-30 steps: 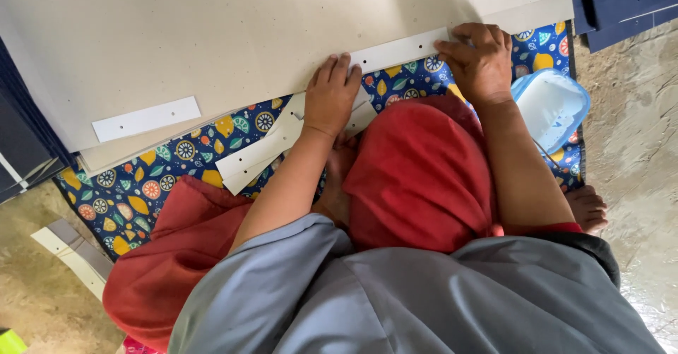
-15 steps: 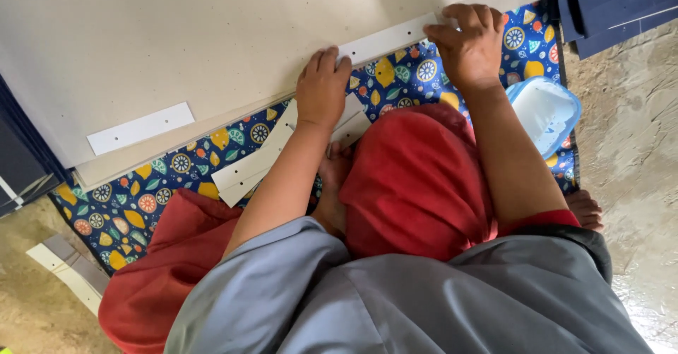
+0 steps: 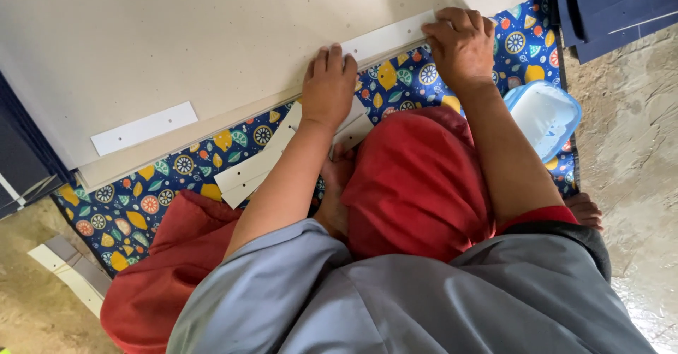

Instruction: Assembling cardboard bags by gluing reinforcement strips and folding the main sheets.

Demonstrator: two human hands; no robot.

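A large beige board lies on a blue patterned mat. Along its near edge runs a long white strip with small holes. My left hand presses flat on the board's edge at the strip's left end, fingers together. My right hand rests palm down on the strip's right part, fingers curled over it. A second short white strip lies on the board to the left. Several loose white strips lie on the mat under my left forearm.
A light blue plastic tub stands on the mat at the right. Dark blue boards lie at the top right. White strips rest on the bare ground at the lower left. My red-clothed knees fill the middle.
The view has shifted, so board and hands sit higher in the frame. Both hands keep pressing the long strip on the board's edge, and my right hand now lies slightly further along it.
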